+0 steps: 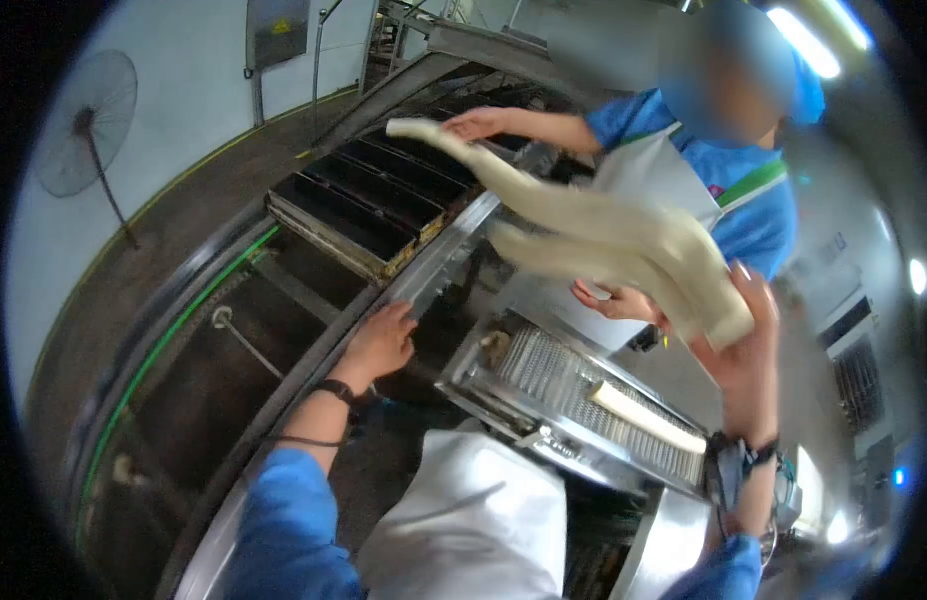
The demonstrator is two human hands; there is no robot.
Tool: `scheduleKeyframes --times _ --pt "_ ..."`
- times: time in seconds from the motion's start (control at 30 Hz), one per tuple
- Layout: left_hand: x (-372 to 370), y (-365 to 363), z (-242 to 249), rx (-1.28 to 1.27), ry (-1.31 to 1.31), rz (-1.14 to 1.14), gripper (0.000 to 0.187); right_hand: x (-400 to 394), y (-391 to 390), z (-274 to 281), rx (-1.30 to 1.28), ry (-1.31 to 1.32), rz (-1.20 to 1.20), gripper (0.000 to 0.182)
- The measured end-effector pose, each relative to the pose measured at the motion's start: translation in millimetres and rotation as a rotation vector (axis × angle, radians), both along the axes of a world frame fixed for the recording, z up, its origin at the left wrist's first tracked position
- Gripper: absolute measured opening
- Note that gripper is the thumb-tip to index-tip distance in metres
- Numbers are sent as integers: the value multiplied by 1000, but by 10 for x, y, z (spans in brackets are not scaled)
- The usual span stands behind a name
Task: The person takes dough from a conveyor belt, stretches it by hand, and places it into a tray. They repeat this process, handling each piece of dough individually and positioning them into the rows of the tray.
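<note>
Two long arms of dough (603, 215) extend at 2 o'clock from the view centre, raised in mid-air; whether they are separate strips or one folded length cannot be determined. Colour: pale cream. Surface: smooth, blurred in places. Form: soft, thick and rounded, bending in a shallow wave, with the longer arm tapering toward 10 o'clock. The right hand (740, 350), at 3 o'clock, grasps the dough at its thick, bent end. The left hand (381, 345), at 8 o'clock, is released, fingers loosely bent, beside a metal rail (448, 248). One co-worker's hand (473, 124) is at the far tip; the other (619, 302) is below the dough. Black pans (328, 215) sit at 11 o'clock. At 4 o'clock, a mesh conveyor (543, 372) carries one straight dough piece (648, 418).
</note>
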State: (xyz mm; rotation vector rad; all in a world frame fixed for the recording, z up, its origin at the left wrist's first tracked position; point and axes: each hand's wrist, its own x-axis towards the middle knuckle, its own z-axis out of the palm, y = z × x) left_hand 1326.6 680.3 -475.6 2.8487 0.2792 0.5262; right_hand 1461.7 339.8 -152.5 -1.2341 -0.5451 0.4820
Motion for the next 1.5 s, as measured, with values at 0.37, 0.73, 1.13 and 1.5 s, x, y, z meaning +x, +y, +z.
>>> scheduleKeyframes --times 0.37,0.73,1.13,1.5 --pt "10 -76 30 -157 -87 6 30 1199 309 -2182 -869 -765 37 49" --pt "104 -99 59 -102 -36 14 33 937 -240 -2964 -1512 -1064 -144 38" --pt "397 -19 124 -135 -17 -3 30 801 800 -325 240 -148 350 74" --pt "845 3 232 -151 26 -24 28 1655 -684 -2174 -418 -1 -113 67"
